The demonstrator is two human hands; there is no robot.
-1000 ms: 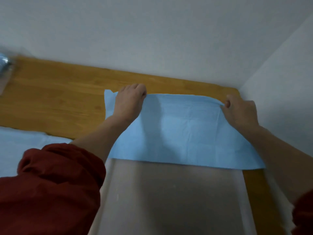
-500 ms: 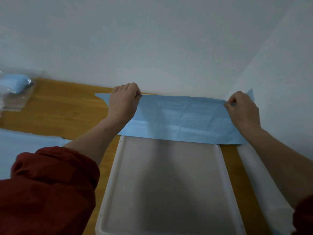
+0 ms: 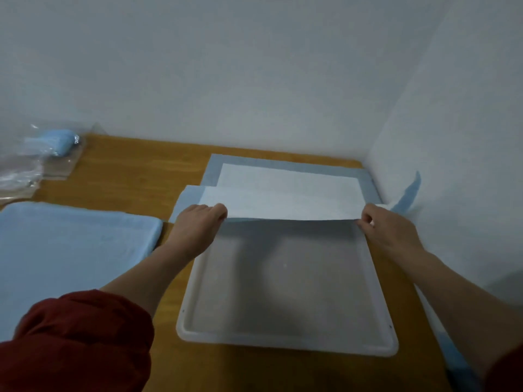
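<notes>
The wooden table [image 3: 127, 176] sits in a white-walled corner. My left hand [image 3: 198, 224] and right hand [image 3: 387, 230] each pinch a near corner of the pad [image 3: 283, 199], fingers closed on its edge, white face up. Beyond my grip the pad lies partly folded past the white tray's [image 3: 283, 343] far end. The tray's bed is below my grip and toward me. I'd draw both corners back evenly, low and taut, so the sheet lands square inside the rim.
</notes>
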